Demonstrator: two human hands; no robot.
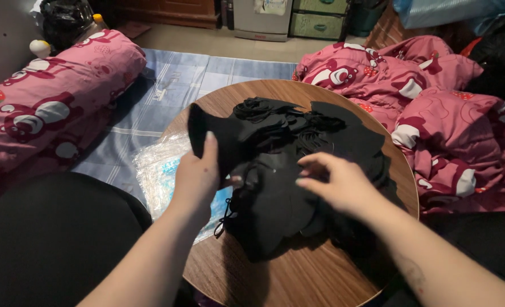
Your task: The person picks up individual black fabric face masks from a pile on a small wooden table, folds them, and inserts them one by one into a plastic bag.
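Head view, one frame. I see both forearms coming in from the bottom edge, converging over a round wooden worktop [298,278].

Left hand [198,173]: forearm rises from lower left, wrist roughly straight, back of the hand toward the camera. Fingers are closed together on the edge of a black fabric piece [207,128], thumb hidden behind the cloth — a clamped hold, lifting that corner slightly off the pile.

Right hand [335,182]: forearm enters from lower right, palm down, fingers spread apart and slightly curled. Fingertips rest on top of the black fabric pile [298,170]; I cannot tell whether any of them pinch a layer.

The pile lies on the middle and far part of the worktop, with thin black loops [264,108] bunched at its far side and a loose cord [225,219] hanging at the near left.

Surroundings — a crinkled clear plastic bag [155,170] lies just left of the worktop, partly under its edge, on a blue checked mat [167,91]. Pink patterned bolster [47,108] at left, pink quilt [446,113] heaped at right.
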